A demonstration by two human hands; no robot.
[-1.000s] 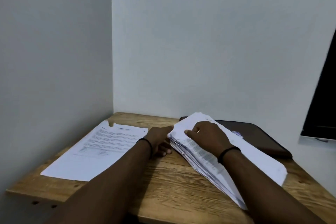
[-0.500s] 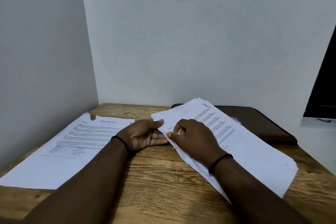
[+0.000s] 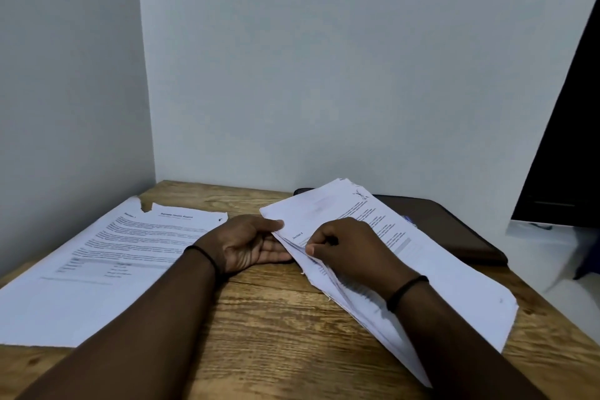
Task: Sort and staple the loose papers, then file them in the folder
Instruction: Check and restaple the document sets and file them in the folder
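Observation:
A thick stack of loose printed papers [image 3: 448, 282] lies slantwise on the right half of the wooden table [image 3: 276, 318]. My right hand [image 3: 350, 247] rests on top of it, fingers curled, pinching the near-left edges of the upper sheets. My left hand [image 3: 250, 243] lies palm-up beside the stack, its fingers under the raised corner and its thumb on the top sheet. A separate printed sheet with a torn top edge [image 3: 107, 256] lies flat at the left. A dark brown folder [image 3: 454, 227] lies behind the stack, partly covered by it.
Grey walls meet in a corner just behind the table. A dark panel [image 3: 565, 153] stands at the far right, beyond the table's right edge. Bare wood shows in front, between my forearms.
The camera has tilted down and shifted. My right hand slid from the middle of the stack to its left edge and now pinches sheets; my left hand turned palm-up under the lifted corner.

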